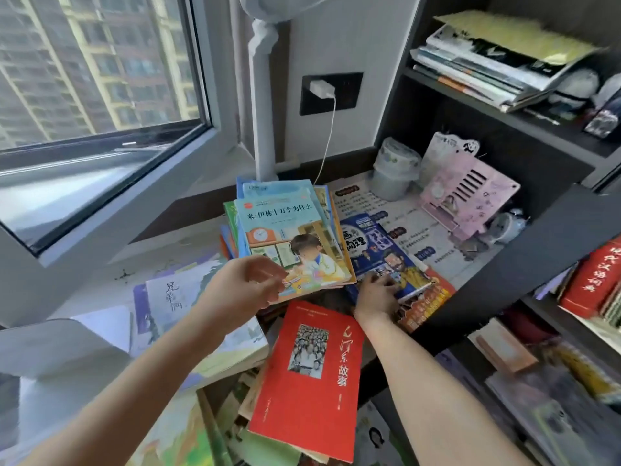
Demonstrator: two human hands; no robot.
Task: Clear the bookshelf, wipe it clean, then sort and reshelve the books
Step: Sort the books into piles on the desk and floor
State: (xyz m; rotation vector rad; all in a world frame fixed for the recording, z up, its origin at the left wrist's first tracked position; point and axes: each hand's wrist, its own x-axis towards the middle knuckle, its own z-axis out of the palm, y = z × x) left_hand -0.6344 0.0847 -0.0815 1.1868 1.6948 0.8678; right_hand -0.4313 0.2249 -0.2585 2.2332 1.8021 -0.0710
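Clearing stage, roughly mid-way by my read. The stack of thin paperbacks topped by a light-blue illustrated cover (289, 237) sits on the desk. Left hand (245, 287) is at its near-left corner, fingers curled; can't tell if they pinch. Right hand (378, 295) is just right of the stack, fingers spread flat on a glossy blue comic-style book (376, 250). Dark wooden bookshelf (537, 250) right of the stack is still loaded, with a tilted magazine pile (487, 62) up top. Wipe and sorting pending.

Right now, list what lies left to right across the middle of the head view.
White brush-lettered book, left hand, boy-cover book, blue comic book, pink book stand, red book on the shelf.
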